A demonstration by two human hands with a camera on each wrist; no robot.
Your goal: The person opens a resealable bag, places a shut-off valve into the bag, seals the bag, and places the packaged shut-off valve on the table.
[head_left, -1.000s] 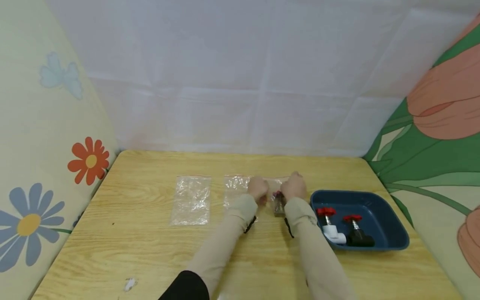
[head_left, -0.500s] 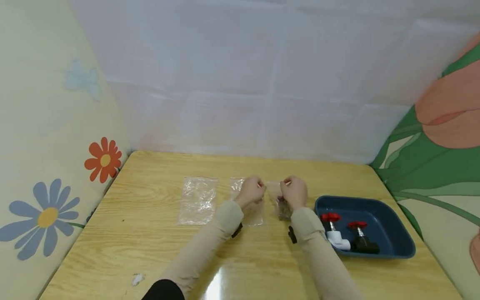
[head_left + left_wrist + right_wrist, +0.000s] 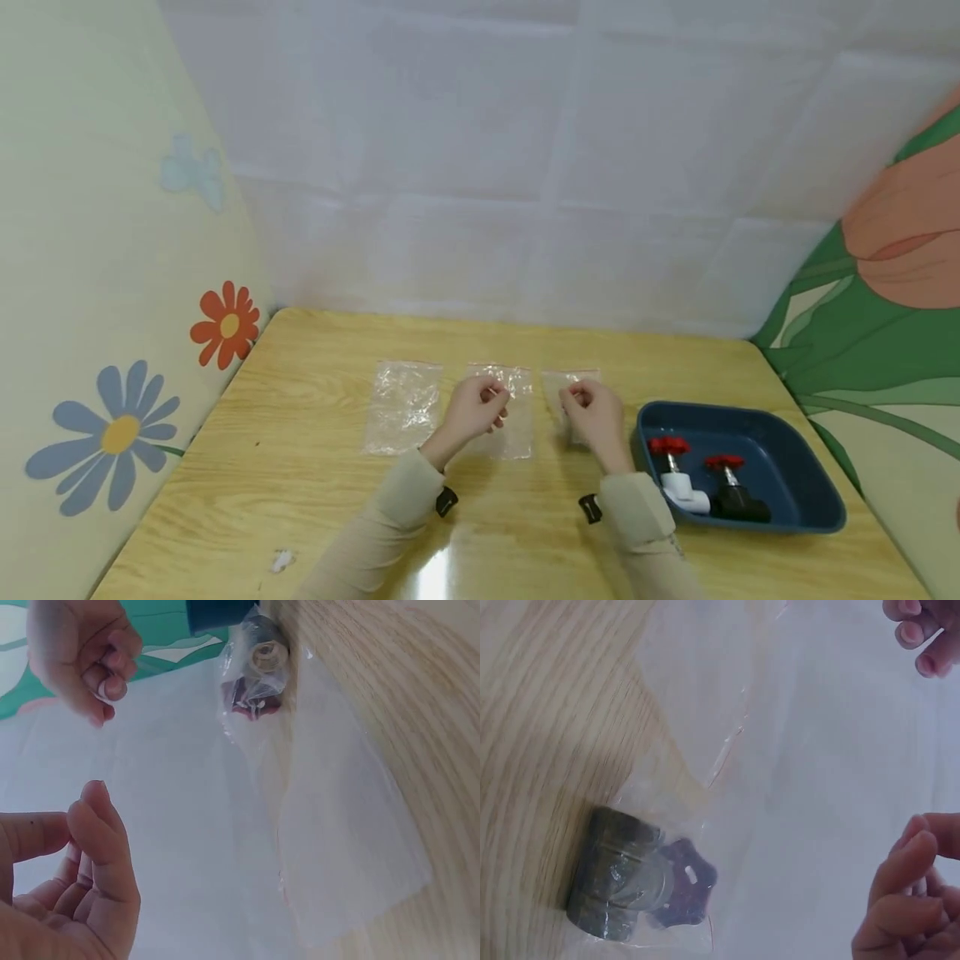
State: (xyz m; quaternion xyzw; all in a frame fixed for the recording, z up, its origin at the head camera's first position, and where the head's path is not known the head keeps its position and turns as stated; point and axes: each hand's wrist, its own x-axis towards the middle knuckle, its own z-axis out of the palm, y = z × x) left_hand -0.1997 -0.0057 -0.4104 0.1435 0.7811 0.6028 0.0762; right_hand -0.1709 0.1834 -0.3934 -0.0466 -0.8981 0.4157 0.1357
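Raised over the middle zip bag (image 3: pixel 513 429), my left hand (image 3: pixel 467 410) has loosely bent fingers, thumb near the index finger, with nothing held. My right hand (image 3: pixel 602 421) hovers likewise above the right-hand zip bag (image 3: pixel 553 387), fingers bent and holding nothing. Inside that bag lies a grey valve (image 3: pixel 615 881) with a dark red handwheel (image 3: pixel 686 885); my right hand mostly hides it in the head view. Both hands are apart from the bags. In the left wrist view the bagged valve (image 3: pixel 262 656) rests on the table beside the flat middle bag (image 3: pixel 345 802).
Another flat clear zip bag (image 3: pixel 405 408) lies at the left of the wooden table (image 3: pixel 315 375). On the right stands a blue tray (image 3: pixel 806 467) with a white valve (image 3: pixel 682 492) and a black valve (image 3: pixel 738 502), both with red handwheels. A white cloth hangs behind.
Both hands were close together at the top of the valve's bag. They have let go of it, drawn apart and moved back toward me; the head view has shifted slightly.
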